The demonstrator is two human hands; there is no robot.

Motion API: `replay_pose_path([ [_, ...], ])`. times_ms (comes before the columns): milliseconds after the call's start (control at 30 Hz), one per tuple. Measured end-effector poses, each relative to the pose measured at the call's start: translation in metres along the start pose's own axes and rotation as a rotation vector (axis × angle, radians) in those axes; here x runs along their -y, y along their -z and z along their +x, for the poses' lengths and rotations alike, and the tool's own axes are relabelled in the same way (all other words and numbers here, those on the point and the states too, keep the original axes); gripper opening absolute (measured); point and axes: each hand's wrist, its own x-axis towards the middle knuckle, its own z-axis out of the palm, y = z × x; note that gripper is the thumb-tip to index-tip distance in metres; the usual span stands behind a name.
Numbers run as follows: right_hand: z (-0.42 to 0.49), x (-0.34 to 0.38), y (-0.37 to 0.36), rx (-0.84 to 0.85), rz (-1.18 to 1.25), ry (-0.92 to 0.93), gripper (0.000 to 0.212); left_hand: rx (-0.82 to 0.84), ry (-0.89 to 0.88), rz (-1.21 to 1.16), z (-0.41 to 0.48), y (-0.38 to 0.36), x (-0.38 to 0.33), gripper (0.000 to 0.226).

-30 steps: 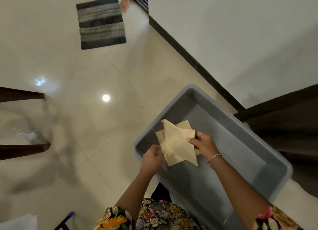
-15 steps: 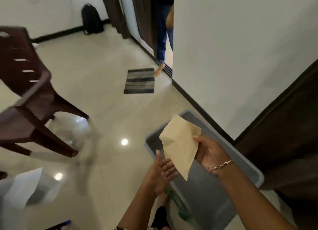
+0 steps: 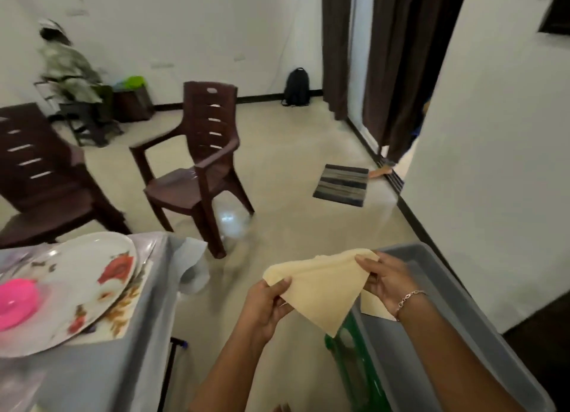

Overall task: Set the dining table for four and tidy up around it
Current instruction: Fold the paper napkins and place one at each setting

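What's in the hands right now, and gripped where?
A beige napkin, held by both hands: the left hand pinches its left corner, the right hand its right corner; the lower point hangs free.

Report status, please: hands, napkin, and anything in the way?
Left hand and right hand both pinch the napkin, held at the bin edge. Second napkin lies in the bin. Nothing blocks the way to the table.

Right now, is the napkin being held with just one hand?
No, the left hand and the right hand each pinch a corner of the tan napkin.
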Motion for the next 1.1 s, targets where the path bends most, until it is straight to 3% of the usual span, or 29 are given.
replay_pose_path([
  [133, 0.028, -0.001, -0.048, 0.044, -0.141, 0.015, 0.008, -0.156, -0.118, -0.004, 0.0, 0.031, -0.031, 0.013],
  [300, 0.081, -0.002, -0.115, 0.135, -0.306, 0.141, 0.028, -0.382, -0.346, 0.012, 0.025, 0.076, -0.078, 0.026],
  [467, 0.134, 0.001, -0.182, 0.261, -0.424, 0.23, 0.02, -0.466, -0.536, 0.128, 0.056, 0.118, -0.131, 0.019],
  [533, 0.152, 0.003, -0.208, 0.299, -0.45, 0.249, 0.019, -0.493, -0.562, 0.189, 0.071, 0.134, -0.153, 0.012],
  [667, 0.19, 0.004, -0.259, 0.389, -0.49, 0.284, 0.022, -0.575, -0.575, 0.264, 0.097, 0.166, -0.191, 0.02],
  [1100, 0.32, 0.01, -0.371, 0.606, -0.646, 0.401, 0.032, -0.66, -0.545, 0.237, 0.188, 0.224, -0.264, 0.03],
])
